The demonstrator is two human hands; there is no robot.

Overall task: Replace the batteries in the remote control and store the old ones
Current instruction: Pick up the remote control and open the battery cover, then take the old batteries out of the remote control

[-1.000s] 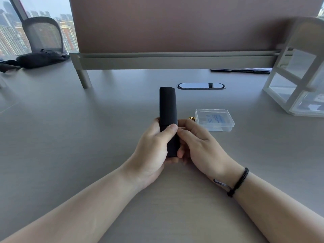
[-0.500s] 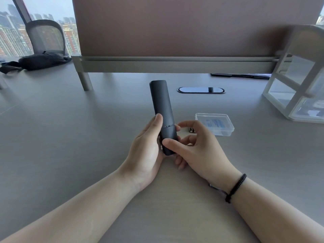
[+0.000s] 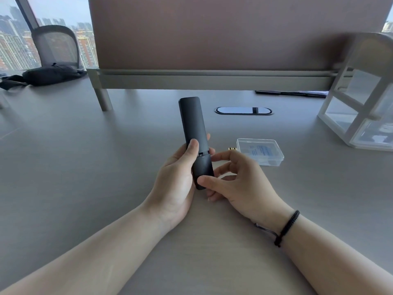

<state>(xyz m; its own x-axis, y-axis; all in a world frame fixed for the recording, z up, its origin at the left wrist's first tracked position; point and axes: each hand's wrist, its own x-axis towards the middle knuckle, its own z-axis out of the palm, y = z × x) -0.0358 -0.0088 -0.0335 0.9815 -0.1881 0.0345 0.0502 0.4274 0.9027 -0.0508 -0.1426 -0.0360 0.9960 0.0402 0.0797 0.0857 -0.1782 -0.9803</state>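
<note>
Head view: the tabletop (image 3: 63,167) carried a clear case (image 3: 260,151), kept near for the batteries. Above it the remote (image 3: 194,135) was held back-up by the left hand (image 3: 176,177), wrapped round it, while its cover (image 3: 203,171) was pinched by the right hand (image 3: 238,182), seemingly for sliding off.

We are looking at a grey worktop (image 3: 85,167) carrying a clear plastic case (image 3: 260,151) with gold-tipped batteries (image 3: 232,148) just beside it, a white rack (image 3: 359,99) at far right, and a black bag (image 3: 46,74) far left.
</note>
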